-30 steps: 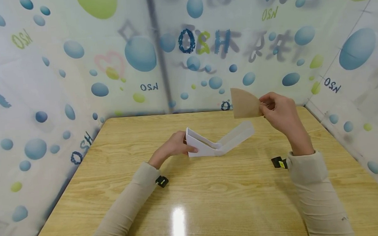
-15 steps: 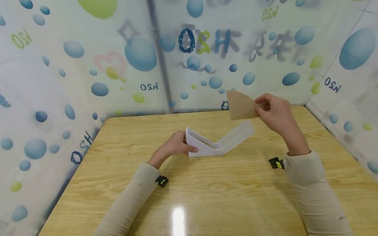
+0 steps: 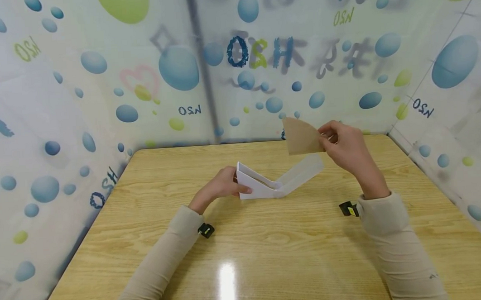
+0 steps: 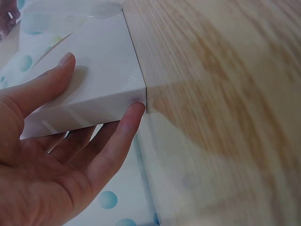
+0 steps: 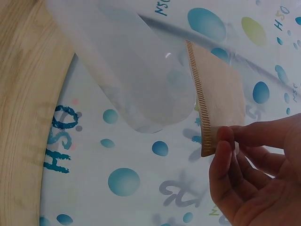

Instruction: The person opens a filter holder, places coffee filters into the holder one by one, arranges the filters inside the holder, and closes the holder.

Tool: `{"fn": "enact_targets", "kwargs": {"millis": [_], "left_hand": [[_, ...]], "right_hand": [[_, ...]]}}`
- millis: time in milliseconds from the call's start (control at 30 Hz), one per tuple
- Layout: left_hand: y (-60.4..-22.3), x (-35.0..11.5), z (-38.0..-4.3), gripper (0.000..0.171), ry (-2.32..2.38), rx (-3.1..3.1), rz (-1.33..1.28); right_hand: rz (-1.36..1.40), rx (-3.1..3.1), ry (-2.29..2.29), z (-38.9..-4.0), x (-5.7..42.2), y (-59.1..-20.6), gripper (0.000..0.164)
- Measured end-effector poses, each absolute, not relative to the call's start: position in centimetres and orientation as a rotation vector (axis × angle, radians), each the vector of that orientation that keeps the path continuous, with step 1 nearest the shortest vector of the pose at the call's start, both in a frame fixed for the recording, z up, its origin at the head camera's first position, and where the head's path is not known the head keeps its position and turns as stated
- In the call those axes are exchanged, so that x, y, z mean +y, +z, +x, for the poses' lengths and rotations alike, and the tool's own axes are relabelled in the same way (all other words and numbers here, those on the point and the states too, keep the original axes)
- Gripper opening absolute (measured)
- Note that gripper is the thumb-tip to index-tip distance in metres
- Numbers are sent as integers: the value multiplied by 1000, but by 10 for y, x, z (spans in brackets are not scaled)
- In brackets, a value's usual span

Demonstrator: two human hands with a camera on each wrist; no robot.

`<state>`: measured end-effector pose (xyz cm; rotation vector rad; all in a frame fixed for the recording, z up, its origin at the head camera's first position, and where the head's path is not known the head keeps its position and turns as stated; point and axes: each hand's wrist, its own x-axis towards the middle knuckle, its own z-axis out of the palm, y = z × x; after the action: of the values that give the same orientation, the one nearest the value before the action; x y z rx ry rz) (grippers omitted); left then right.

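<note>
In the head view my left hand (image 3: 222,182) grips the left end of a white wedge-shaped box (image 3: 254,188) on the table, its thumb on the near side. The box's translucent lid (image 3: 303,174) is swung up and stands out to the right. My right hand (image 3: 349,148) pinches a brown paper coffee filter (image 3: 303,137) by its right corner, in the air above the lid and apart from it. A crimped seam runs along the filter (image 5: 218,94) in the right wrist view. The inside of the box is mostly hidden.
The wooden table (image 3: 245,249) has its far edge close behind the box. Beyond that edge hangs a white curtain (image 3: 221,96) printed with blue and green dots, which also closes off both sides.
My right hand has carried the coffee filter left and slightly down, bringing it over the raised lid. The left hand and the box have kept their place.
</note>
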<state>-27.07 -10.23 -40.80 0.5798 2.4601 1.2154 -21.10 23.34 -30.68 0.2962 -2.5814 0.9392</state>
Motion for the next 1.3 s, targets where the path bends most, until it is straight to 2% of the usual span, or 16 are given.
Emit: {"fn": "enact_targets", "kwargs": {"millis": [1300], "left_hand": [[-407, -103, -270, 44, 1216, 2459, 586]], "right_hand": [[351, -2609, 901, -213, 223, -313, 22]]}}
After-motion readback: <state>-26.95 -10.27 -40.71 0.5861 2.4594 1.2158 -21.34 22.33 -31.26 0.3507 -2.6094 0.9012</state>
